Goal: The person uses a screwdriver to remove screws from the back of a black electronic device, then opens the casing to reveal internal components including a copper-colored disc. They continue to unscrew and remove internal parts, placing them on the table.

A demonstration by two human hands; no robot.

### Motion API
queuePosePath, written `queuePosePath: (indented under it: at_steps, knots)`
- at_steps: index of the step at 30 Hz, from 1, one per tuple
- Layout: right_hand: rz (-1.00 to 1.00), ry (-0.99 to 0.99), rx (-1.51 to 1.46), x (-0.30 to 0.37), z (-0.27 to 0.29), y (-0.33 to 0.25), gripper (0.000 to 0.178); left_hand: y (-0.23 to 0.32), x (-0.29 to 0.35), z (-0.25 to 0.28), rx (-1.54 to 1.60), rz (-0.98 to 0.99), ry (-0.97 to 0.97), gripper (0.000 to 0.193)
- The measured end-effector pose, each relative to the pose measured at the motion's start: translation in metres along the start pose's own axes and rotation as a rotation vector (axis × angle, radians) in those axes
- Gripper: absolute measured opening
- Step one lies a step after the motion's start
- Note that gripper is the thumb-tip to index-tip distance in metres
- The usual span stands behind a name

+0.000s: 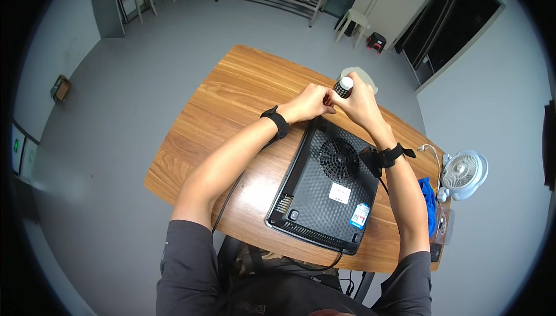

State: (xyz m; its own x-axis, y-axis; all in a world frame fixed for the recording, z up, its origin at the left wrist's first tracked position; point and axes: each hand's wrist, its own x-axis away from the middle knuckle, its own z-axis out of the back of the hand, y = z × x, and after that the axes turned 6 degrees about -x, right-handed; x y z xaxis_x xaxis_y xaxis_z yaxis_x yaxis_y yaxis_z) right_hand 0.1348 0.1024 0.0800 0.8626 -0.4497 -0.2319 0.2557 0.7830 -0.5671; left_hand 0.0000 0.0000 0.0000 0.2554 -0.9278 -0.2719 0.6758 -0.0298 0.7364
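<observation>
At the table's far edge, my right hand (360, 106) is closed round a short cylinder (344, 87) with a white end and a dark, pale-checked side. It looks like a tool handle, but its lower part is hidden. Close against it, my left hand (313, 103) is closed with fingertips pinched together; what they hold, if anything, I cannot make out. Just below both hands lies an induction cooker (313, 171), its black textured underside facing up. A round fan grille (339, 160), a white label and a blue-white sticker show on it. Its cord leaves at the near edge.
A wooden table (202, 125) carries everything. Behind my right hand sits a pale translucent container (366, 77). To the right are a small white-blue fan (462, 170), a blue cloth (428, 200) and a clear plastic case (445, 226). Stools (353, 24) and a metal rack stand farther off.
</observation>
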Motion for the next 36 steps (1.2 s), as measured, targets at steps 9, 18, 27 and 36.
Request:
queuePosePath:
  at_steps: [9,18,27,36]
  knots:
    - [0.101,0.062,-0.097,0.001,-0.005,0.013,0.046,-0.010,-0.008,-0.002,-0.005,-0.058,0.057,0.027]
    - [0.149,0.135,-0.036,-0.002,-0.006,0.016,0.044,-0.003,-0.007,-0.004,0.035,-0.085,0.154,0.021]
    - [0.178,0.146,-0.043,-0.005,-0.004,0.015,0.042,-0.010,-0.010,-0.004,0.012,-0.145,0.164,0.019]
    - [0.132,0.102,-0.080,-0.002,-0.007,0.017,0.042,-0.008,-0.005,-0.005,0.087,-0.089,0.111,0.019]
